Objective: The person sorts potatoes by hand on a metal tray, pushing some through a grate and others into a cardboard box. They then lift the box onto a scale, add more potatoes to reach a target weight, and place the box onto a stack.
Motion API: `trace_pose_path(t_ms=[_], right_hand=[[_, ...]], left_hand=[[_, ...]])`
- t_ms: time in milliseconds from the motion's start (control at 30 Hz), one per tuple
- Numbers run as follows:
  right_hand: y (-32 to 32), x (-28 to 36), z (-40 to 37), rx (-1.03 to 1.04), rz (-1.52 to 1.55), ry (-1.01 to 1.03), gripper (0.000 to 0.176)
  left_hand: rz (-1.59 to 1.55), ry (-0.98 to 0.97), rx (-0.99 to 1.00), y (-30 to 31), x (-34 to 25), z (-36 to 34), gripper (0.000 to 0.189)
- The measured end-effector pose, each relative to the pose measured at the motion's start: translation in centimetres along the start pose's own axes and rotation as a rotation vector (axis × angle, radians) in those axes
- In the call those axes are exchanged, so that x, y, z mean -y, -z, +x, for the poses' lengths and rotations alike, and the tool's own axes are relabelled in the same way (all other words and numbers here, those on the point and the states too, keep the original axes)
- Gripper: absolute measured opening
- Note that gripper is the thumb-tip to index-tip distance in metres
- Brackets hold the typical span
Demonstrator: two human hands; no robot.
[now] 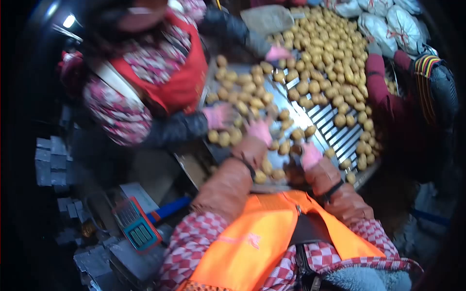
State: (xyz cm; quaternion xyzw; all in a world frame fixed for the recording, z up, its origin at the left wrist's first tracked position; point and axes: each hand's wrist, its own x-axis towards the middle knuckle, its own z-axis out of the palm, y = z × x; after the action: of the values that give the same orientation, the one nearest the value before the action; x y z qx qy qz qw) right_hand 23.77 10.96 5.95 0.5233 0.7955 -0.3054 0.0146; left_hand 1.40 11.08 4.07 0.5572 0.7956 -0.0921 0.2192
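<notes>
My left hand [259, 131], in a pink glove with greyish fingertips, reaches over the metal sorting table [302, 115] with its fingers stretched forward. Potatoes [249, 88] lie just ahead of it and to its left. My right hand [311, 156], also pink-gloved, is low over the table's near part, beside a few loose potatoes [284, 147]. Its fingertips are blurred, and I cannot tell whether they grip a potato. Brown sleeve covers with dark bands cover both my forearms.
A co-worker in a red apron [187, 63] stands at the left, one pink-gloved hand [219, 116] near mine. Another person's maroon sleeve [375, 77] reaches in from the right. A potato heap [330, 53], white sacks [383, 29] and a digital scale display [137, 225] surround the table.
</notes>
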Motion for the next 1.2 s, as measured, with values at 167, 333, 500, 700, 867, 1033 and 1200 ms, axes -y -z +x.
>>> trace_pose_path(t_ms=[167,333,500,700,867,1033,1200], right_hand=[[-1.3,-6.0,1.3,0.194,0.948,0.069,0.03],[4.0,-7.3,-2.2,0.196,1.602,-0.437,0.03],[6.7,-14.1,-9.8,-0.141,1.833,-0.433,0.032],[9.3,-24.4,-15.8,-0.665,1.886,-0.658,0.036],[4.5,-30.8,-17.8,-0.724,1.268,-0.302,0.037],[5.1,-28.1,-10.7,-0.655,1.766,-0.453,0.026],[2.8,-21.5,-2.6,-0.495,0.992,-0.158,0.042]], left_hand=[[-0.096,-0.19,-0.302,-5.0,4.2,-6.1,0.056],[-0.063,-0.016,-0.082,-5.9,6.2,-7.7,0.067],[-0.116,-0.186,-0.277,-4.4,3.9,-9.4,0.062],[-0.01,-0.16,-0.281,-6.4,5.1,-9.8,0.063],[-0.181,-0.453,-0.486,-4.7,-1.3,-9.0,0.048],[0.111,-0.427,-0.29,-6.6,-2.5,-6.5,0.071],[0.0,-0.212,-0.421,-6.9,0.9,-7.3,0.074]])
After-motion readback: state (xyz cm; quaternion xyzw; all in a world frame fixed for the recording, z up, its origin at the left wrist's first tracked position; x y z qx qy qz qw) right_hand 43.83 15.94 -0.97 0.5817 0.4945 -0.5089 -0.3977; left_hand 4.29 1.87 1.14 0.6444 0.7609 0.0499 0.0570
